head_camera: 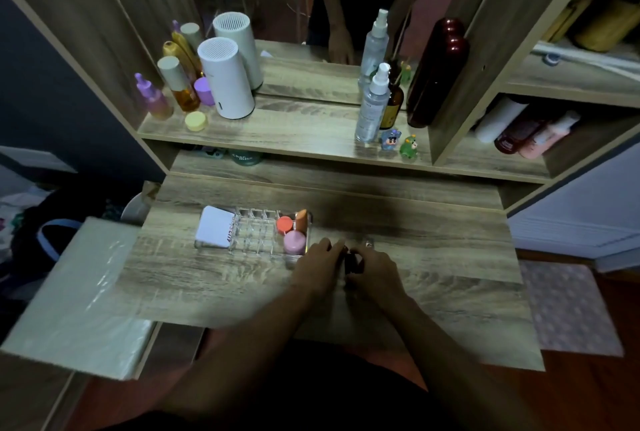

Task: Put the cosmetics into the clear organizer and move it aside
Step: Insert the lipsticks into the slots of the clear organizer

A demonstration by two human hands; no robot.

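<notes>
- The small dark cosmetic point(350, 259) sits between your two hands, just off the near right corner of the clear organizer point(256, 233). It is dim and mostly covered, so you cannot tell its shape well; what shows looks like a short tube standing roughly upright.
- Your left hand point(320, 266) is curled around that item's left side, and your right hand point(375, 269) is curled against its right. Both hands seem to be gripping it together, though which one bears it cannot be told.
- From the item, the organizer lies to the left and slightly farther from you. Your left hand is the nearer one; its knuckles are almost touching the organizer's near right corner.
- Inside the organizer, the right end holds a pink jar point(294, 242), an orange-red cap point(285, 223) and an orange sponge point(301, 217). The small grid cells in the middle look empty.
- A white flat case point(214, 230) leans at the organizer's left end.
- A small shiny piece point(368, 242) lies on the desk point(433, 257) just right of the organizer, beyond your right hand.
- The move probably calls for carrying the item left and away from you, then lowering it upright into a free middle cell.
</notes>
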